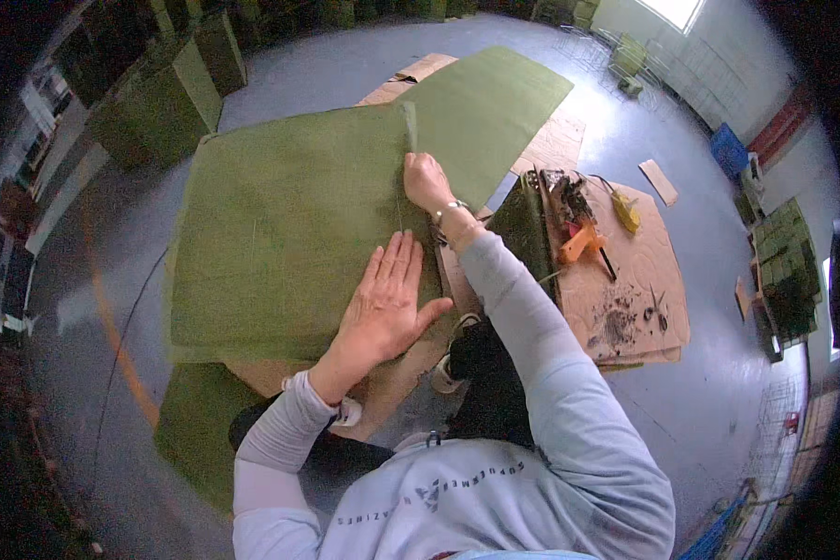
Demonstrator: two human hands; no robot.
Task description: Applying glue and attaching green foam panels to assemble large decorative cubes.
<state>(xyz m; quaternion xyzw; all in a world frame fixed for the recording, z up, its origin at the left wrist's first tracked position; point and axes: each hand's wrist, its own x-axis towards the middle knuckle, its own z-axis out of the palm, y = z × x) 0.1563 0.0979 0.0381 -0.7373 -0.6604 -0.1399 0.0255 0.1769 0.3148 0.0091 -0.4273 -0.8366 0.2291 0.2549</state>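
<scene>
A large green fabric-like panel (280, 224) lies in front of me, a little left of the middle. My left hand (385, 299) rests flat on its near right part, fingers stretched out together and thumb apart. At the panel's right edge my right hand (427, 182) is closed in a fist around the lower end of a pale, see-through strip (409, 121). That strip runs along the edge away from me; what else the fist covers is hidden. A second green sheet (485, 103) lies beyond, to the right.
On the right, a cardboard sheet (639, 271) bears an orange glue gun (583, 243), a yellow tool (625, 213), scissors (658, 308) and dark scraps (616, 325). Green boxes (154, 112) stand far left. A blue crate (729, 149) stands far right. Another green piece (196, 425) hangs low at left.
</scene>
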